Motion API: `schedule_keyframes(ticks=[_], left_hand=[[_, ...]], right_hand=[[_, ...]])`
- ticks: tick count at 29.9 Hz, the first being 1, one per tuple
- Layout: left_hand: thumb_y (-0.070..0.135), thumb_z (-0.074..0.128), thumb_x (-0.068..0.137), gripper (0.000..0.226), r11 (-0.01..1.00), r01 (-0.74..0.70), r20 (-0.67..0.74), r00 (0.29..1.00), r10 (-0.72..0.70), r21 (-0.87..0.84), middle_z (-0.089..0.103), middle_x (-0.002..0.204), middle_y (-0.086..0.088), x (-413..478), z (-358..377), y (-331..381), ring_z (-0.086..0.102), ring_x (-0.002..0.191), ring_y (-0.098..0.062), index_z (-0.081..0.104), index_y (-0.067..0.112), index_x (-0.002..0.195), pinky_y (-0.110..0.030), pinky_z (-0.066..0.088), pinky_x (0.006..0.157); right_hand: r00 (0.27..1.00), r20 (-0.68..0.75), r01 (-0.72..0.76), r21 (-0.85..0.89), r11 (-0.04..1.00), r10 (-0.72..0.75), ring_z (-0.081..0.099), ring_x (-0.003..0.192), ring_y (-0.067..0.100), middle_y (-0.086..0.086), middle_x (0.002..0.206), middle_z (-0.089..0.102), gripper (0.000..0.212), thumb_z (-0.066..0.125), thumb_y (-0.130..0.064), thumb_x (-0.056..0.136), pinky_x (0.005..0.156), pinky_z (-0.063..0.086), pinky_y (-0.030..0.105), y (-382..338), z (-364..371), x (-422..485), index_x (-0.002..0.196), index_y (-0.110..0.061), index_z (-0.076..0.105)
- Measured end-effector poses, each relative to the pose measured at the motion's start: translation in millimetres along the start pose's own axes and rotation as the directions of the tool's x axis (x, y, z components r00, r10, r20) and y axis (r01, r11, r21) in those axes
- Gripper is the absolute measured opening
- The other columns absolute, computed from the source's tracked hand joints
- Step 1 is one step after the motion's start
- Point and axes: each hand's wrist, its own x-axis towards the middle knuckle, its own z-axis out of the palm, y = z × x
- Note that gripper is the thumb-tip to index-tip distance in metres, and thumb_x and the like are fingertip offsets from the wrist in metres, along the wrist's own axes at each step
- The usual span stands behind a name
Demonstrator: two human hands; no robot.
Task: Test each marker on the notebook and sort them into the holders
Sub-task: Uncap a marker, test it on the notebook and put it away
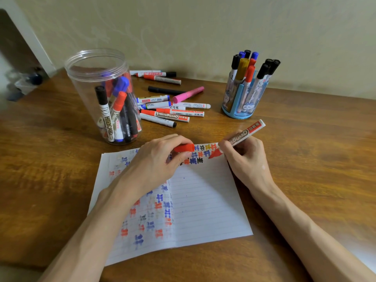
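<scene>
R hand (243, 153) marker (247, 133) on notebook (203, 200); L hand (160, 159) holds cap (184, 148).

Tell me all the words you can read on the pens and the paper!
"WHITEBOARD": red marker lying on the table.
"WHITEBOARD": black-capped marker in the clear jar.
"记号笔": white marker on the table.
"EBOARD": uncapped marker in the right hand, rest hidden.
"正", seemingly: repeated on the notebook.
Other labels: too small or blurred.

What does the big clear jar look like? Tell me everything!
The jar is tall, round and see-through, plastic by the look, with a ridged open rim and no lid. It stands on the wooden table, beyond the left corner of the notebook. Inside, markers with black, red and blue caps stand leaning on its wall. Loose markers lie on the table just to its right.
</scene>
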Motion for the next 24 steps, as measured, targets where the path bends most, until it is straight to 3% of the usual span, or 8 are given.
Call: schedule_keyframes(ticks=[3, 6, 10, 15, 18, 20, 22, 24], left_hand=[[0.035, 0.067, 0.095, 0.034, 1.000, 0.006, -0.002, 1.000, -0.006, -0.017, 0.066, 0.119, 0.018, 1, 0, 0, 0.061, 0.100, 0.000, 0.065, 0.032, 0.128, -0.015, 0.054, 0.081], [0.036, 0.072, 0.091, 0.038, 0.998, 0.018, -0.001, 1.000, -0.018, -0.058, 0.063, 0.114, 0.024, 0, -1, 2, 0.059, 0.101, 0.006, 0.065, 0.035, 0.128, -0.007, 0.048, 0.079], [0.035, 0.077, 0.086, 0.037, 0.994, 0.027, -0.022, 0.999, -0.030, -0.102, 0.068, 0.113, 0.019, 1, -1, 2, 0.064, 0.104, 0.003, 0.066, 0.034, 0.122, -0.014, 0.052, 0.083], [0.039, 0.077, 0.084, 0.031, 0.991, -0.002, -0.050, 0.999, -0.005, -0.130, 0.070, 0.106, 0.022, 0, -2, 4, 0.065, 0.105, 0.005, 0.068, 0.034, 0.114, -0.017, 0.053, 0.086], [0.037, 0.075, 0.086, 0.027, 0.992, -0.024, -0.076, 0.997, 0.015, -0.120, 0.069, 0.102, 0.023, 1, -2, 4, 0.063, 0.101, 0.010, 0.068, 0.032, 0.112, -0.009, 0.049, 0.078], [0.034, 0.074, 0.088, 0.026, 0.995, -0.035, -0.093, 0.995, 0.026, -0.097, 0.069, 0.101, 0.021, 1, -2, 3, 0.061, 0.093, 0.013, 0.067, 0.031, 0.113, -0.005, 0.044, 0.070], [0.034, 0.073, 0.089, 0.027, 0.995, -0.037, -0.113, 0.993, 0.026, -0.095, 0.069, 0.104, 0.019, 2, -2, 1, 0.063, 0.093, 0.009, 0.067, 0.029, 0.115, -0.005, 0.045, 0.070], [0.040, 0.068, 0.088, 0.032, 0.994, -0.036, -0.125, 0.992, 0.023, -0.100, 0.069, 0.108, 0.019, 2, -2, 1, 0.065, 0.100, 0.003, 0.067, 0.028, 0.118, -0.008, 0.051, 0.075]], right_hand=[[1.000, 0.012, -0.001, 0.096, 0.995, 0.000, 0.069, 0.069, 0.004, -0.001, 0.075, 0.072, 0.007, 0.068, -0.004, 0.096, 0.063, 0.053, 0.018, -6, -3, 1, 0.090, -0.006, 0.070], [0.998, 0.048, -0.045, 0.233, 0.971, 0.034, 0.064, 0.065, 0.013, 0.010, 0.075, 0.071, 0.003, 0.068, -0.004, 0.096, 0.062, 0.053, 0.024, -12, -4, 1, 0.096, -0.007, 0.069], [0.995, 0.088, -0.071, 0.327, 0.942, 0.044, 0.066, 0.068, 0.023, 0.012, 0.078, 0.073, 0.003, 0.070, -0.010, 0.098, 0.065, 0.052, 0.038, -14, -4, -2, 0.097, -0.008, 0.068], [0.985, 0.164, -0.003, 0.290, 0.957, -0.047, 0.068, 0.068, 0.020, 0.006, 0.082, 0.074, 0.013, 0.076, -0.016, 0.096, 0.061, 0.052, 0.028, -11, -1, -3, 0.101, -0.004, 0.072], [0.970, 0.243, -0.081, 0.298, 0.951, 0.007, 0.068, 0.073, 0.012, 0.005, 0.091, 0.078, 0.019, 0.081, -0.019, 0.091, 0.063, 0.052, 0.023, -9, -3, -4, 0.105, -0.008, 0.078], [0.950, 0.299, -0.187, 0.324, 0.927, 0.088, 0.068, 0.076, 0.017, 0.009, 0.094, 0.079, 0.023, 0.077, -0.031, 0.096, 0.068, 0.052, 0.029, -9, -7, -2, 0.111, -0.014, 0.080], [0.926, 0.337, -0.310, 0.422, 0.852, 0.170, 0.067, 0.077, 0.024, 0.016, 0.099, 0.079, 0.032, 0.068, -0.039, 0.098, 0.067, 0.053, 0.032, -11, -11, 2, 0.114, -0.013, 0.079], [0.934, 0.300, -0.311, 0.419, 0.853, 0.193, 0.064, 0.073, 0.021, 0.015, 0.096, 0.079, 0.026, 0.072, -0.037, 0.097, 0.063, 0.052, 0.028, -11, -16, 5, 0.106, -0.014, 0.081]])
